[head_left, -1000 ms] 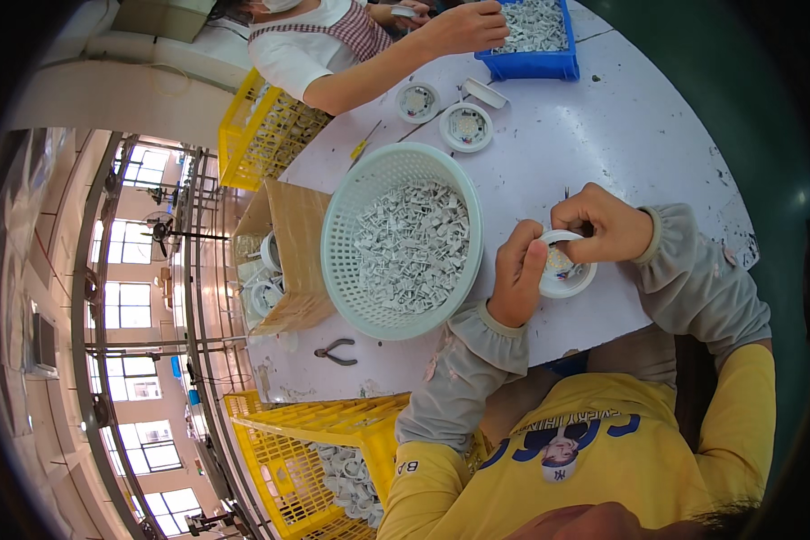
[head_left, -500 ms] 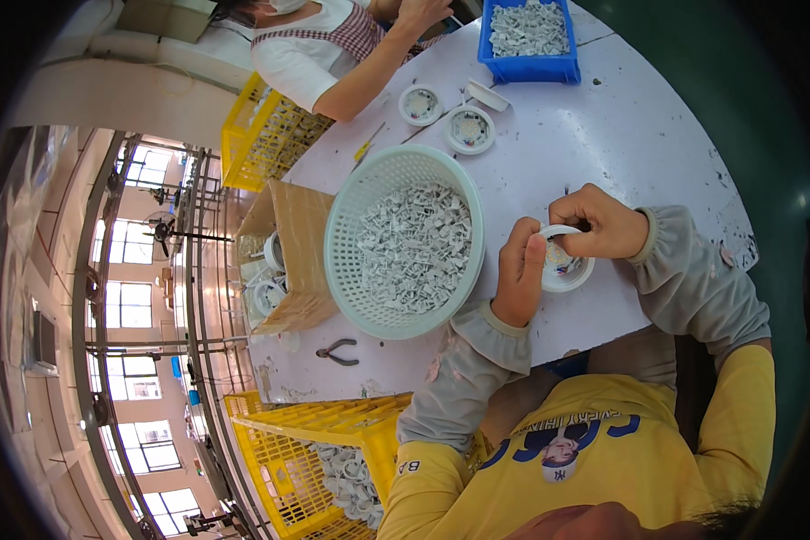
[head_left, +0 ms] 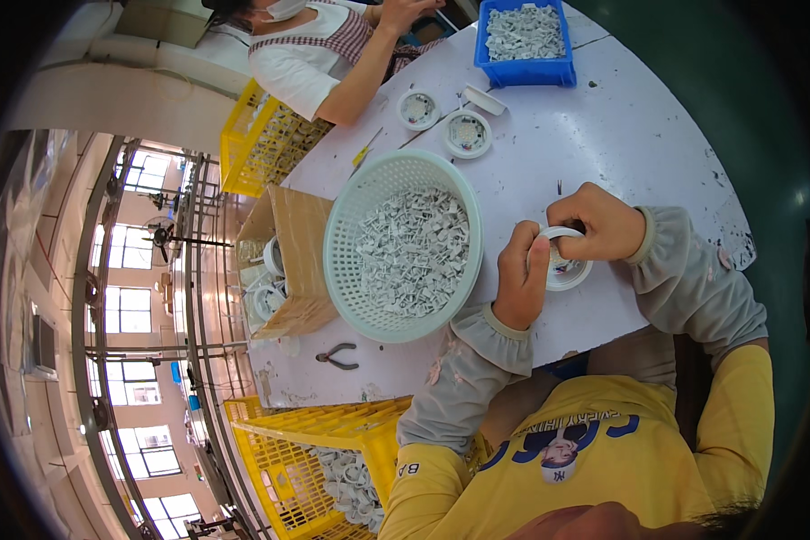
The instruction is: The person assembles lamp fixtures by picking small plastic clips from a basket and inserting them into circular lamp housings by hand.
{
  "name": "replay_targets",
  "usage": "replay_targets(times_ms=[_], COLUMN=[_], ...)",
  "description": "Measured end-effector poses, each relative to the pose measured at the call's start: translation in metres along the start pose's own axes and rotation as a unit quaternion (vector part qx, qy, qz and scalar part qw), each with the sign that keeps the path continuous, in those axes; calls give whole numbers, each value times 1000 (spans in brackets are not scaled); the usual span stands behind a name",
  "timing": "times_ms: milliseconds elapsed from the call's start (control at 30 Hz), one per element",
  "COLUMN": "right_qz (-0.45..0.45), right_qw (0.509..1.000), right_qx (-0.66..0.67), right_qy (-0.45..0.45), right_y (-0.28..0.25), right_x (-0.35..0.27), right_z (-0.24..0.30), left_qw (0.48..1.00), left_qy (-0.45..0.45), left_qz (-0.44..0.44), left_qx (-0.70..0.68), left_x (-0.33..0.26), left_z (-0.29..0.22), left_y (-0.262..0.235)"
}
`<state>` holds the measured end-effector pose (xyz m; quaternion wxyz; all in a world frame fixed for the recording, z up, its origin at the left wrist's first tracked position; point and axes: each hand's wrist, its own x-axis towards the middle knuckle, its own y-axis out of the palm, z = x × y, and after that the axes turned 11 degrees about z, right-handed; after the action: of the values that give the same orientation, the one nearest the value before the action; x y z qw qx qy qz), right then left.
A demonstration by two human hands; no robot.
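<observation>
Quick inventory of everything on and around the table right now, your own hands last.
round basket: one, pale green, table centre, full of small white parts
white ring: one, in both hands
blue bin: one, far edge, white parts
round dishes: two, white, near the bin
pliers: one, dark, near edge
cardboard box: one, brown, left of basket
yellow crates: two, beside table
co-worker: one, far side
left hand: on ring
right hand: on ring

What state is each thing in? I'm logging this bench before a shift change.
White ring part: flat on the table, held by both hands.
Left hand: gripping the ring's left rim.
Right hand: pinching its top rim.
Round basket: upright, partly filled with small white pieces.
Blue bin: filled.
Pliers: lying untouched.
</observation>
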<state>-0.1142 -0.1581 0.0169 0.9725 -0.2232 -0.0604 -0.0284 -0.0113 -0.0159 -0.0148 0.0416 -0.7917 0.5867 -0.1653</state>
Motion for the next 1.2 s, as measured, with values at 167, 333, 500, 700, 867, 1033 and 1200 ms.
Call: replay_targets(times_ms=[167, 333, 500, 700, 867, 1033, 1200], right_qz=[-19, 7, 56, 65, 62, 54, 24], right_qw=[999, 999, 992, 982, 976, 974, 988], right_qx=[-49, 35, 116, 175, 210, 222, 150], right_qy=[-4, -8, 4, -8, -10, -4, -5], right_y=[2, -2, -5, 0, 4, 5, 7], right_x=[0, 0, 0, 3, 4, 4, 4], right_z=[1, 0, 1, -6, -10, -10, -10], left_qw=[1000, 998, 994, 993, 992, 993, 994], left_qy=[-3, -20, -14, -4, -8, -6, -2], left_qz=[-3, -6, -10, -8, -16, -19, -21], left_qx=[25, -61, -107, -122, -126, -113, -105], left_x=[1, 1, 2, 1, 1, 2, 4], left_z=[2, -2, -3, 0, -1, 0, -2], left_y=[0, 1, -2, -4, -3, -4, -4])
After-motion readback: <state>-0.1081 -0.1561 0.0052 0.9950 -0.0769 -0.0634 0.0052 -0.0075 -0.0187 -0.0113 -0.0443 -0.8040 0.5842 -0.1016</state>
